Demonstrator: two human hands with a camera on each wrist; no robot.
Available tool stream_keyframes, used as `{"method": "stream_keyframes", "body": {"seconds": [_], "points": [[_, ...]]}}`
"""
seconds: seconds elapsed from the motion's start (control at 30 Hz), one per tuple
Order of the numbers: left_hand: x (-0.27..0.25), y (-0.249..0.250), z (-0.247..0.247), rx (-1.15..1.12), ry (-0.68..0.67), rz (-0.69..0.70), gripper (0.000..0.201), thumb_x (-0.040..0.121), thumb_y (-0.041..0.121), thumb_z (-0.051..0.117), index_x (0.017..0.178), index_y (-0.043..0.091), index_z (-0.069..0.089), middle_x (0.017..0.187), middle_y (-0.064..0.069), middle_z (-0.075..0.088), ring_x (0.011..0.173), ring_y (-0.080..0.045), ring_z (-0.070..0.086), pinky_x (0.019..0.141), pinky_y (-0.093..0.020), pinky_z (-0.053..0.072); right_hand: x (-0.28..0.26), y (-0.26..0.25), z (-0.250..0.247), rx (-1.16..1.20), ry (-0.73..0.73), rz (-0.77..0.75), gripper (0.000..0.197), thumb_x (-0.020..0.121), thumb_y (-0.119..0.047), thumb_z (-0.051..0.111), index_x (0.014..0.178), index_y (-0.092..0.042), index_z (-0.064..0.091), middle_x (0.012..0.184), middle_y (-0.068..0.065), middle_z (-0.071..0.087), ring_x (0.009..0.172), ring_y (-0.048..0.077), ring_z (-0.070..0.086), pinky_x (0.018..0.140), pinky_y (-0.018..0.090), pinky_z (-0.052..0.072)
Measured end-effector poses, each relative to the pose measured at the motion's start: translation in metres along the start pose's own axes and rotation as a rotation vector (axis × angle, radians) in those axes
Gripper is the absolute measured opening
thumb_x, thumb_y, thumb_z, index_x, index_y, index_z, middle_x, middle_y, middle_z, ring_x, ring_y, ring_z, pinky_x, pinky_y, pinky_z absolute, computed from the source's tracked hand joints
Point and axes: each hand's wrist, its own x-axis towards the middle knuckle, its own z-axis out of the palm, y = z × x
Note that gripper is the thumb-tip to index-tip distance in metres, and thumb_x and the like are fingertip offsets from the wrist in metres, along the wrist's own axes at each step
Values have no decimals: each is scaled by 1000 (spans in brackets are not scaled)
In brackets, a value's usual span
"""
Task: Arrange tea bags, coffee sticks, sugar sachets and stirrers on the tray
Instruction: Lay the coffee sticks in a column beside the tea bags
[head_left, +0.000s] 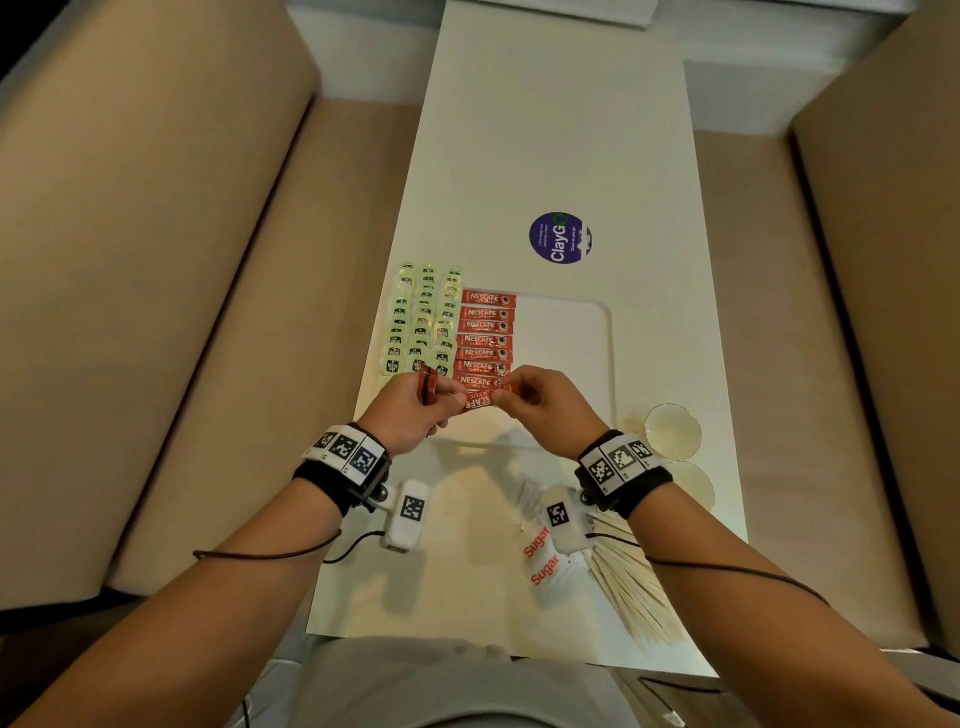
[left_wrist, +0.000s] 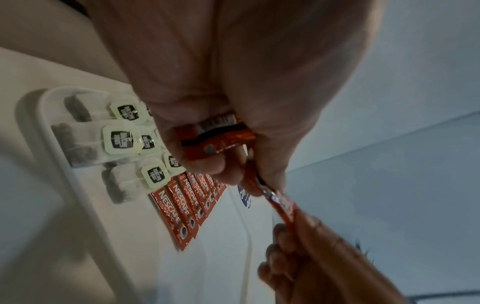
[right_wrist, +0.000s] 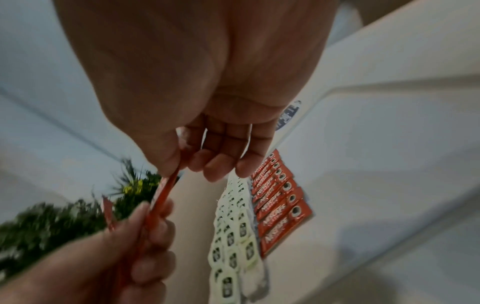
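Tea bags: three columns, tray left side. Red coffee sticks stacked in column beside them. One stick between my hands. Sugar sachets, stirrers on worktop, off tray.

head: above, looking steeply down the desk
wrists: close under each palm, facing fingers
shared: coffee sticks

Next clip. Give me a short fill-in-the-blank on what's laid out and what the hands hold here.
1. On the tray, the tea bags lie to the ____ of the coffee sticks.
2. The right hand pinches a ____ stick.
3. The left hand holds spare coffee sticks in its ____.

Missing: left; coffee; grip
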Motion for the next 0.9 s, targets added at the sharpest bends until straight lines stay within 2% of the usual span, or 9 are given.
{"method": "stream_keyframes", "body": {"seconds": [0.1, 0.2, 0.33, 0.43, 0.53, 0.67, 0.73, 0.8, 0.9], "points": [[-3, 2, 3, 75, -82, 38, 11, 89, 10, 74, 93, 20, 75, 67, 8, 71, 60, -3, 62, 60, -15, 47, 1, -6, 1, 135, 15, -14, 9, 97, -21, 66, 95, -12, 67, 87, 9, 73, 73, 11, 65, 75, 28, 55], [-4, 5, 11, 14, -94, 72, 7, 87, 3, 74, 94, 6, 75, 75, 1, 75, 71, -10, 70, 71, -20, 52, 4, -8, 7, 243, -11, -31, 18, 95, -21, 71, 107, -8, 67, 94, 12, 74, 80, 16, 70, 82, 38, 59], [-5, 6, 16, 13, -84, 100, 14, 86, 2, 74, 100, 5, 77, 74, -1, 75, 65, -4, 67, 60, -10, 46, 8, -5, 13, 237, -66, -4, 31, 91, -32, 75, 116, -13, 72, 105, 3, 77, 100, 21, 73, 95, 45, 57], [-2, 2, 14, 36, -53, 77, 18, 86, 10, 77, 103, 12, 74, 86, 0, 74, 69, -2, 68, 58, -9, 44, 10, 0, 12, 172, -80, 31, 23, 98, -25, 65, 117, -13, 70, 107, 1, 76, 99, 18, 73, 95, 47, 57], [2, 2, 11, 40, 27, 64, 19, 87, 23, 77, 104, 19, 68, 86, 4, 70, 66, -3, 65, 57, -11, 44, 9, 2, 13, 40, -172, 50, 24, 103, -32, 53, 119, -18, 63, 100, -2, 72, 89, 18, 73, 88, 48, 59], [5, 6, 12, 45, 30, 101, 12, 88, 22, 76, 98, 21, 69, 80, 6, 70, 67, -7, 66, 62, -17, 50, 3, -8, 13, -56, -247, -9, 21, 107, -26, 47, 114, -14, 62, 89, 3, 64, 71, 16, 65, 73, 33, 60], [8, 6, 11, 53, 62, 84, 5, 91, 20, 73, 92, 23, 69, 74, 7, 69, 64, -8, 65, 60, -20, 49, 3, -8, 12, -72, -246, -42, 14, 105, -27, 51, 105, -22, 64, 91, 5, 66, 72, 16, 64, 71, 32, 57], [10, 3, 9, 45, 90, 48, 2, 93, 19, 70, 93, 19, 68, 70, 5, 68, 61, -8, 65, 55, -18, 46, 5, -3, 10, -56, -205, -30, 12, 103, -28, 57, 92, -29, 63, 84, -1, 64, 71, 11, 59, 69, 27, 53], [12, -3, 4, 4, 98, -15, 9, 94, 20, 69, 96, 11, 66, 74, -5, 69, 63, -11, 64, 56, -22, 45, 8, 6, 5, 39, -91, 33, 16, 100, -31, 63, 91, -20, 70, 80, -1, 66, 68, 5, 57, 68, 21, 51]]}}
